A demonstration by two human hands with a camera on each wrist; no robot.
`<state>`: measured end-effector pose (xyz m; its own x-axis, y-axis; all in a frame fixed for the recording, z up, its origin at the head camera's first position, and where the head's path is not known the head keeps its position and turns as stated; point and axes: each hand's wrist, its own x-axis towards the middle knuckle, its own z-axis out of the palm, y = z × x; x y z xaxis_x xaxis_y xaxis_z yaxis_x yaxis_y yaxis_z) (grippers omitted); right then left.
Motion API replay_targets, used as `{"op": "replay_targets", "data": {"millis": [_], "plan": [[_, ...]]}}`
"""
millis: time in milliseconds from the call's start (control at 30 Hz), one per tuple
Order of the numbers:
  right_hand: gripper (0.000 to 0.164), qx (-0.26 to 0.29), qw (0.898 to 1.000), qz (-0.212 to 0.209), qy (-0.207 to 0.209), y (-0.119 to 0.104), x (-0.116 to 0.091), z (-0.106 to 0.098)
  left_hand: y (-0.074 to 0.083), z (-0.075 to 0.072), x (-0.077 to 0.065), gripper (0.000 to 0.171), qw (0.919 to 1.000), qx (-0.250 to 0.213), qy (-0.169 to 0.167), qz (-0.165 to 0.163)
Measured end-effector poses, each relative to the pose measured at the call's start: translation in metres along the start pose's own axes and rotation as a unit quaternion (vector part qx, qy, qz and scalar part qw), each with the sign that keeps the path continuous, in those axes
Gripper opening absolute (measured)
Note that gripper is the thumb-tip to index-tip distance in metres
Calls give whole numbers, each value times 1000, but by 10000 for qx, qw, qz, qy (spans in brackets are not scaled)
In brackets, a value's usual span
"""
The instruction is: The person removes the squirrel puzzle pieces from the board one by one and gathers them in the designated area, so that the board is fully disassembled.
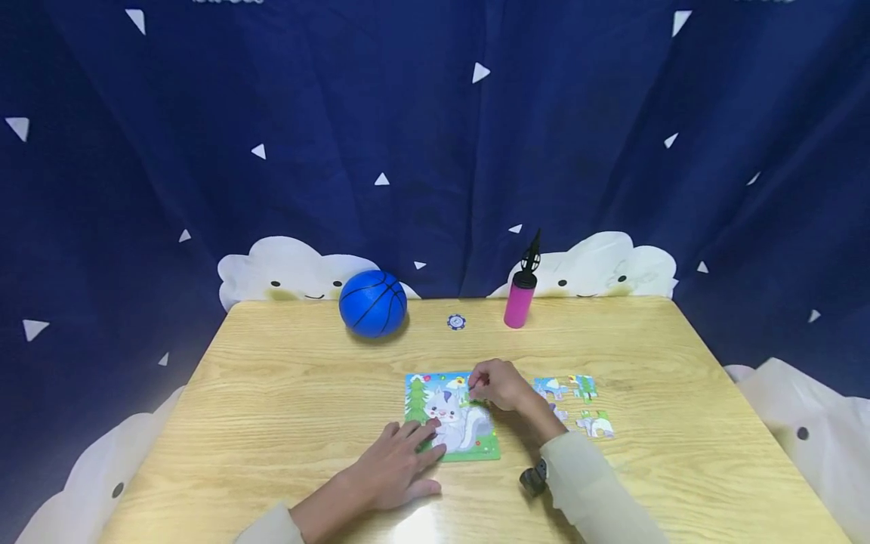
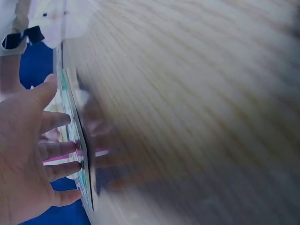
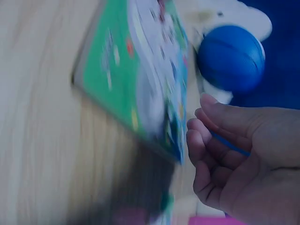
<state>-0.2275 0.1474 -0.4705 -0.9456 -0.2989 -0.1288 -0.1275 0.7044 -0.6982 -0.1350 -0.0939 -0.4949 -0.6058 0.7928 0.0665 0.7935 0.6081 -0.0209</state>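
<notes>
A jigsaw puzzle [image 1: 457,440] of a white-and-grey squirrel, with a green lower part and a tree at its left, lies flat on the table. My left hand [image 1: 399,465] rests at its lower left with spread fingers, the fingertips on the picture. Over the upper right part hovers my right hand [image 1: 503,385], hiding that corner. Its fingers curl toward the thumb; in the right wrist view no piece shows between the fingertips [image 3: 201,122]. Several loose puzzle pieces [image 1: 596,425] lie just right of the puzzle, some partly behind the right forearm.
Toward the back of the wooden table [image 1: 306,378] sit a blue basketball [image 1: 372,304], a blue-and-white poker chip [image 1: 456,323] and a pink hand pump [image 1: 519,304] with a black top. A dark blue curtain [image 1: 435,113] with white triangles hangs behind the table.
</notes>
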Motion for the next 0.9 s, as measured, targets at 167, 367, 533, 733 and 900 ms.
{"op": "replay_targets", "data": {"millis": [167,367,533,733,900], "plan": [[8,-16,9999,-105,-134,-19,8,26,-1,1,-6,57,9999,7,105,20],[12,-180,9990,-273,-310,-28,10,43,0,0,-12,59,9999,14,131,-2],[13,-142,9990,-312,-300,-30,8,52,-1,3,-14,59,9995,73,295,50],[11,-139,9987,-464,-157,-31,8,59,-1,5,-16,59,9988,219,428,100],[12,-263,9983,-497,-169,-33,8,61,-1,5,-16,59,9985,324,420,127]]}}
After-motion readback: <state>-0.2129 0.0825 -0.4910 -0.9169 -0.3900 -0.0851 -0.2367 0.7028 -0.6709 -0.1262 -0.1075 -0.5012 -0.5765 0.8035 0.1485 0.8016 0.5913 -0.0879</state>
